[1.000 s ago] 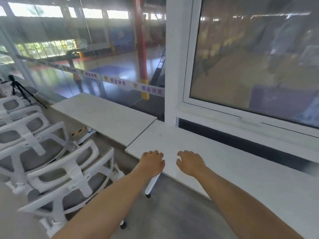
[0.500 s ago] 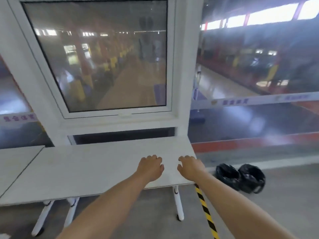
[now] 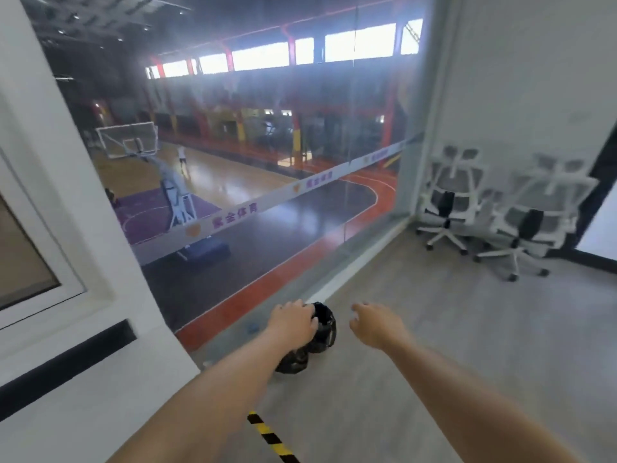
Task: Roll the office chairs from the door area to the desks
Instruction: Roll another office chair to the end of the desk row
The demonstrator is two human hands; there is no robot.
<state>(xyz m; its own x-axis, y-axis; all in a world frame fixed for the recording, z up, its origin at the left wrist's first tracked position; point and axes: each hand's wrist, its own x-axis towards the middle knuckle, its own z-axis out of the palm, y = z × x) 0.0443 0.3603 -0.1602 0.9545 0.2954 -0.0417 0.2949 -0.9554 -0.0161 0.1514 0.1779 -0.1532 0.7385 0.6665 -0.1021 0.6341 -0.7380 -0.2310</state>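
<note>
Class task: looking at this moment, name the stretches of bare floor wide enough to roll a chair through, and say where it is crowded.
Bare floor runs from the right hand to the two white office chairs. Crowded: the black bags by the glass wall, partly behind the left hand, the striped tape, and the chairs' corner.

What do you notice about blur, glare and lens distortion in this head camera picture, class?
In the head view, the two office chairs at far right are smeared by motion blur; the glass wall carries hazy reflections and blown-out bright windows up top; the wide lens bends the white window frame at left; the left hand and right hand look fairly sharp.
</note>
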